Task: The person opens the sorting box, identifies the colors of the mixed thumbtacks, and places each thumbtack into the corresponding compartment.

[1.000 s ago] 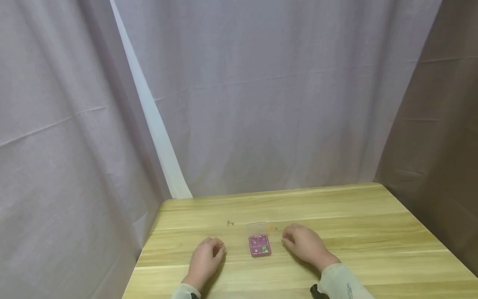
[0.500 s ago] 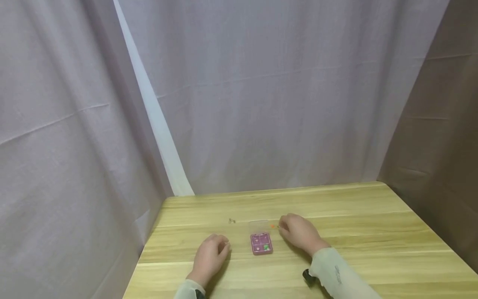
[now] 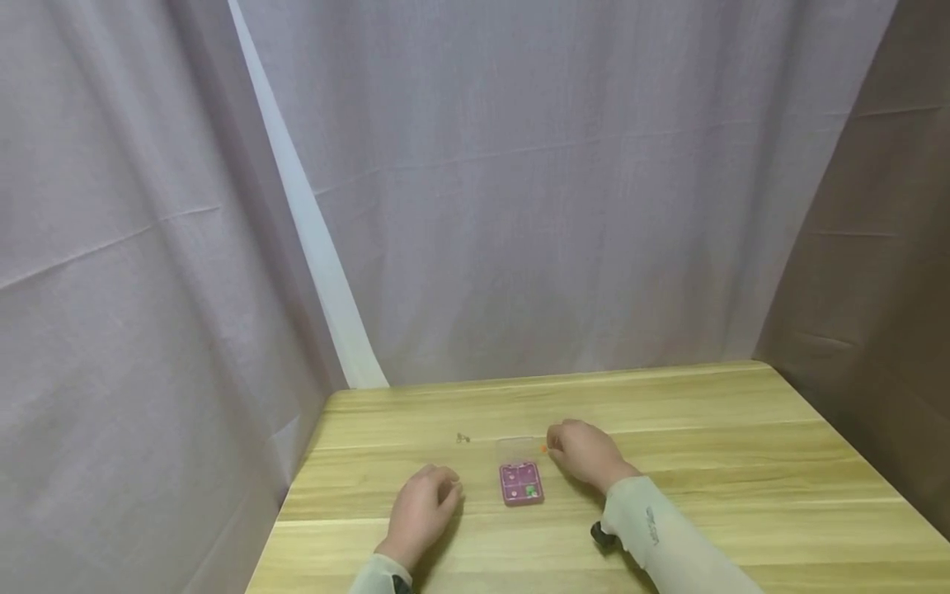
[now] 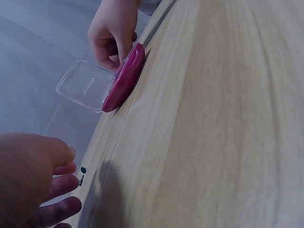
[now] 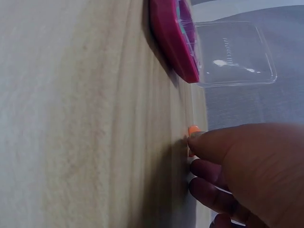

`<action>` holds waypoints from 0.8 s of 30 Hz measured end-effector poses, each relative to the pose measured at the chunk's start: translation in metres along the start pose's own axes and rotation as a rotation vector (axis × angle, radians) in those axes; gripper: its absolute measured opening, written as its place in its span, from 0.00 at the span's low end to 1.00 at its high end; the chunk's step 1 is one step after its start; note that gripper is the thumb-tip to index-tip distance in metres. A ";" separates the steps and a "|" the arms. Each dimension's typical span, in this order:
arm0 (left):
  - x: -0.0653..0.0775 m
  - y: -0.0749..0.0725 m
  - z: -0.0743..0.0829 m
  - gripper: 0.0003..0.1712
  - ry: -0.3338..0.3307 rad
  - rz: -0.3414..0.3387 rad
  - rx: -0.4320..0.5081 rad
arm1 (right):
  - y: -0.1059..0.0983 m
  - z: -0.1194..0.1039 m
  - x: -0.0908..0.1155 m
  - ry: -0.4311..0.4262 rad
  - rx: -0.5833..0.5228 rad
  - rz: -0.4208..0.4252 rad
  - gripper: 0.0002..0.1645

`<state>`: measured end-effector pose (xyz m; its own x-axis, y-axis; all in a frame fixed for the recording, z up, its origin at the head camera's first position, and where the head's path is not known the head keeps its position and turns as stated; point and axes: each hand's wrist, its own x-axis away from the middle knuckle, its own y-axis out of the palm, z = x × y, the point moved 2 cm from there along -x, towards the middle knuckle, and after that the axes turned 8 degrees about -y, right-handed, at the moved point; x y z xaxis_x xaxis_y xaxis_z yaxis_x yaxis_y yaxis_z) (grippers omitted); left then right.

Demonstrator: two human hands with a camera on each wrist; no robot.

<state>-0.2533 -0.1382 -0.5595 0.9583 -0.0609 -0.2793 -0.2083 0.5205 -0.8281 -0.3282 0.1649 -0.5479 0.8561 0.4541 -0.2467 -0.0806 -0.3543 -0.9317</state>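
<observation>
A small magenta box (image 3: 521, 498) stands on the table with its clear lid (image 3: 517, 449) swung back. Its inside is divided into compartments; a green piece (image 3: 530, 490) and tiny pale bits lie there. To the right of the lid, my right hand (image 3: 586, 452) is low at the tabletop, thumb and fingers bent together at a small orange piece (image 5: 193, 129). In the right wrist view the thumb tip covers part of that piece. My left hand (image 3: 421, 510) rests left of the box, its fingers loosely curved around nothing.
Tiny metallic pieces (image 3: 463, 438) lie on the wooden table (image 3: 668, 404) beyond the left hand, left of the lid. Grey curtains (image 3: 557, 247) hang behind the table and along both sides.
My right hand has moved left and slightly away from me, from beside the box to the orange piece. The left hand has stayed nearly still; the view has shifted slightly.
</observation>
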 end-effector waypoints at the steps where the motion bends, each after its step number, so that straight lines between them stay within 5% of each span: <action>1: 0.000 0.000 0.000 0.09 0.002 -0.001 0.000 | 0.000 -0.001 0.001 -0.004 0.001 0.000 0.04; 12: 0.000 0.005 0.003 0.08 0.013 0.001 0.005 | -0.001 -0.001 0.009 -0.007 -0.010 0.007 0.08; 24: 0.001 0.005 0.009 0.07 0.027 -0.008 0.011 | -0.014 -0.016 0.017 0.003 -0.178 0.134 0.03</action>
<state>-0.2520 -0.1284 -0.5597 0.9543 -0.0879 -0.2857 -0.1982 0.5295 -0.8248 -0.3042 0.1649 -0.5347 0.8454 0.3910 -0.3640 -0.1025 -0.5500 -0.8289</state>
